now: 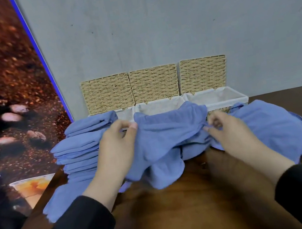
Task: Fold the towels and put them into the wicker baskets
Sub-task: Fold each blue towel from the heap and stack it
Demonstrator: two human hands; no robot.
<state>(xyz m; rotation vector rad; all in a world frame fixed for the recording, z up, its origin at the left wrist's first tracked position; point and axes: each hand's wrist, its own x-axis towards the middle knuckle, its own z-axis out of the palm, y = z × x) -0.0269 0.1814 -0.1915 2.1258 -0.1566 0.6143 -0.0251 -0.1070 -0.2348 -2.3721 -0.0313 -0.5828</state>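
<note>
Blue towel (168, 131), held up in front of the middle wicker basket (157, 104), long axis running left to right, its lower edge drooping onto the wooden table (178, 207). Three wicker baskets stand in a row, lids raised against the wall. Left hand (116, 148) pinches the towel's left edge; right hand (230, 132) pinches its right edge. Folded towel stack (80, 153) lies left of the baskets; loose towels (276, 127) right.
</note>
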